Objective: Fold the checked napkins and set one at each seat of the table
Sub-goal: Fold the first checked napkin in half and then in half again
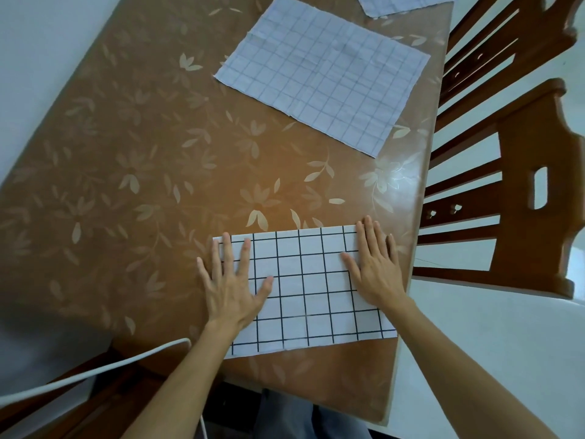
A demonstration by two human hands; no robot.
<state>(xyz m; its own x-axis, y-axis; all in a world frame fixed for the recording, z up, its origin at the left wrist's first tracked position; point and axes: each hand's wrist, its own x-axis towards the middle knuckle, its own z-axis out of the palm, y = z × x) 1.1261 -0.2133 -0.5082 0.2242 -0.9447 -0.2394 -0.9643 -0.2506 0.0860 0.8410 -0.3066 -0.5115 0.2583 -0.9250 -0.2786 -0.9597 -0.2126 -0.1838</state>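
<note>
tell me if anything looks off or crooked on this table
Mostly tidy. The faint-checked napkin lies askew to the table edge, with slightly frayed edges. The bold-checked napkin under the left hand and right hand reaches the table's right edge at its near corner.

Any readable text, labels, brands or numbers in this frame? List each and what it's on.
None: no text, label, brand or number is readable in the head view.
Bold black-checked white napkin under the left hand and right hand: grid lines only.
Faint grey-checked napkin farther up the table: grid lines only.
Brown table cover: pale flower and leaf print, no lettering.
Brown wooden chairs: carved cut-outs, no marks.
</note>
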